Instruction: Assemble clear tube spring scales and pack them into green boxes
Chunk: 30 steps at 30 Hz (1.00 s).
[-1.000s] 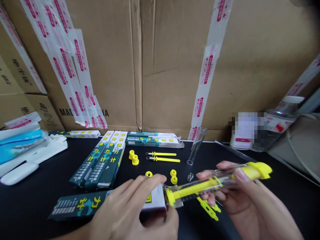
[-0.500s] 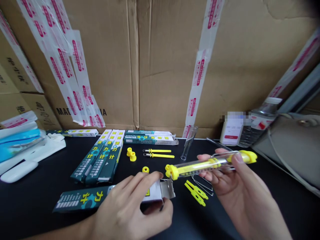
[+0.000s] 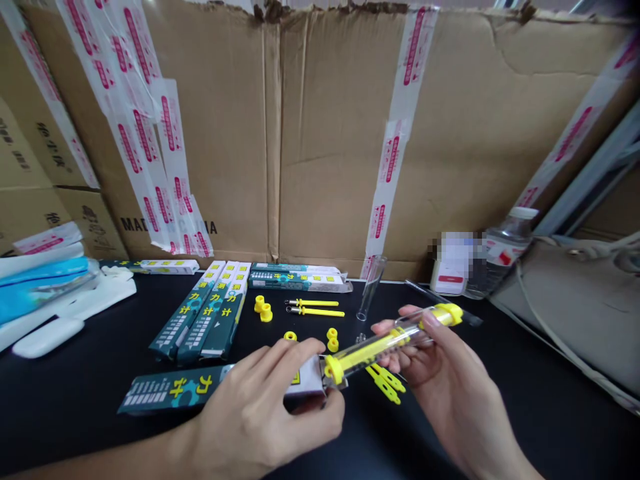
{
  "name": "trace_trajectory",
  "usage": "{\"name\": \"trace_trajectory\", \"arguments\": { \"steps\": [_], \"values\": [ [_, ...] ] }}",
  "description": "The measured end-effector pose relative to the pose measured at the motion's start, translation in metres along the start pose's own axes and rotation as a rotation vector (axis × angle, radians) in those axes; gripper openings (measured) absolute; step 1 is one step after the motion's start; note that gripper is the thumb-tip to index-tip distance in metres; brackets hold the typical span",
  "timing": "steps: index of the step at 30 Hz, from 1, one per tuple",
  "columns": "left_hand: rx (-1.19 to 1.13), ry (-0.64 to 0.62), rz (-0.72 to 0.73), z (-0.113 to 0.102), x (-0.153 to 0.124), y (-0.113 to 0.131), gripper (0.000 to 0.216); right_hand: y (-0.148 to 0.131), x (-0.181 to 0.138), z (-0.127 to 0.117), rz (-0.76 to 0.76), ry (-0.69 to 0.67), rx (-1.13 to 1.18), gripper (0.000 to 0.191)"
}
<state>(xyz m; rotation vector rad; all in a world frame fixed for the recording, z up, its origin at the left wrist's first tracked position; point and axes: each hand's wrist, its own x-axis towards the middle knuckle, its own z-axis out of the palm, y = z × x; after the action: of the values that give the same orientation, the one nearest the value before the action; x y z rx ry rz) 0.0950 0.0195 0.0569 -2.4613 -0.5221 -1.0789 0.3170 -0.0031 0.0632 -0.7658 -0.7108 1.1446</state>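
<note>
One tall cardboard box [image 3: 340, 147]: stands like a wall behind my work, taped in strips.
Black table [image 3: 75, 413]: carries everything I handle.
Three printed cartons [image 3: 213, 310]: side by side, left of centre, beyond my left hand.
Slim dynamometer carton [image 3: 175, 390]: lies under my left hand [image 3: 265, 407], its mouth facing right. My fingers curl over the top and my thumb closes in from below, near the mouth. I judge it light, thin card that dents easily, so I would grip the side walls and squeeze little.
Tube dynamometer [image 3: 373, 347]: tilted in my right hand [image 3: 443, 377], yellow inside clear walls. Thumb and fingers pinch it towards its upper end; its lower yellow cap [image 3: 334, 369] sits right at the carton's mouth. I cannot tell whether it touches the card. It should be light, stiff and smooth, likely to slide or scratch; the barrel just short of the upper cap looks a good hold.
Bare clear tube [image 3: 371, 290]: tilted, beyond my right fingers; probably brittle.
Two yellow rods [image 3: 320, 312]: parallel, metal ends leftward.
Two yellow flat strips [image 3: 385, 385]: below the dynamometer, near my right hand.
Yellow collars [image 3: 265, 312]: smallest, paired near the rods.
</note>
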Motion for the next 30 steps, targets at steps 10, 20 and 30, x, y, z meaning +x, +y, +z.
{"name": "trace_trajectory", "arguments": {
  "steps": [10, 20, 30],
  "values": [
    [0.006, 0.037, -0.062, 0.014, -0.012, 0.004, 0.034, 0.011, 0.002, -0.007, -0.013, -0.051, -0.086, 0.021],
    [0.141, -0.056, 0.115, 0.015, -0.015, 0.001, 0.045, 0.022, -0.012, -0.002, 0.157, -0.139, -0.191, 0.027],
    [0.1, -0.051, 0.043, 0.022, -0.019, -0.002, 0.04, 0.038, -0.01, -0.003, 0.383, -0.298, -0.04, 0.037]
  ]
}}
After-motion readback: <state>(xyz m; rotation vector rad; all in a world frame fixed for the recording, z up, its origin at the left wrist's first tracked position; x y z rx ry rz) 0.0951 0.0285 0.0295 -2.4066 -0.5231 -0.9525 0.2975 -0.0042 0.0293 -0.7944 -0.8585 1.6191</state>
